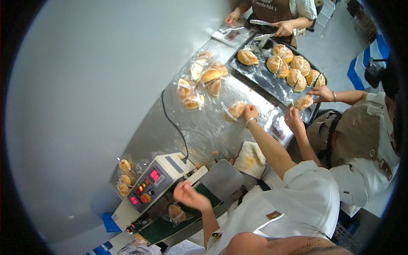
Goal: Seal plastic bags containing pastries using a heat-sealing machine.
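Note:
My right hand [251, 113], with a bracelet at the wrist, reaches across the metal table and pinches the edge of a bagged bread roll [236, 110]. My left hand [192, 195] is blurred, raised over the front of a band sealing machine [162, 180] with loosely bent fingers and nothing visible in it. Below that hand, another bagged roll [177, 213] lies on the machine's green conveyor belt [156, 230]. Several bagged rolls [208, 76] are heaped on the table against the wall.
A black baking tray [259, 75] holds several split rolls [299, 65]. Beside me, a co-worker's hands [295, 119] handle a roll [303, 102] over its corner. Another person's hand [284, 28] holds tongs [264, 23]. A black cord [174, 120] crosses the table near a stained cloth [251, 159].

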`<act>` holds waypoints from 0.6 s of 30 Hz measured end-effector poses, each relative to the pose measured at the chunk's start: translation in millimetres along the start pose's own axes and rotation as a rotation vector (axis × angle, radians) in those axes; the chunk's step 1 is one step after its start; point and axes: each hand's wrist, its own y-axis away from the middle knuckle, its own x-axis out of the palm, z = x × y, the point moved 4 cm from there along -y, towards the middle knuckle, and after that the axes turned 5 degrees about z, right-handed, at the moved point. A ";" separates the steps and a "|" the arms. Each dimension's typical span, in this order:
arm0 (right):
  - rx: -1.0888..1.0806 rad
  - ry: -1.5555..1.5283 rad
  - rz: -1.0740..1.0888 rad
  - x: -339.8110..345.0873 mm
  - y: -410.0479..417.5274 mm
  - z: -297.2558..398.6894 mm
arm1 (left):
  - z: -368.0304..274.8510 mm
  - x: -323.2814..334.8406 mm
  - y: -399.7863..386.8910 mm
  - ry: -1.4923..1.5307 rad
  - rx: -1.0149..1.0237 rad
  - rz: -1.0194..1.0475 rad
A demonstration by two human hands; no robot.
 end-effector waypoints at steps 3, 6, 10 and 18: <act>-0.371 -0.240 0.029 -13.7 18.4 41.8 | 42.2 113.8 -27.3 0.236 -0.194 0.355; -0.430 -0.094 0.282 -59.1 98.3 124.5 | 131.7 197.7 -60.1 0.294 -0.528 0.431; -0.546 -0.014 0.329 -132.2 112.0 156.5 | 184.5 316.2 -80.2 0.114 -0.603 0.505; -0.851 0.414 0.574 -133.9 58.5 190.9 | 186.4 343.0 -124.3 -0.450 0.070 0.660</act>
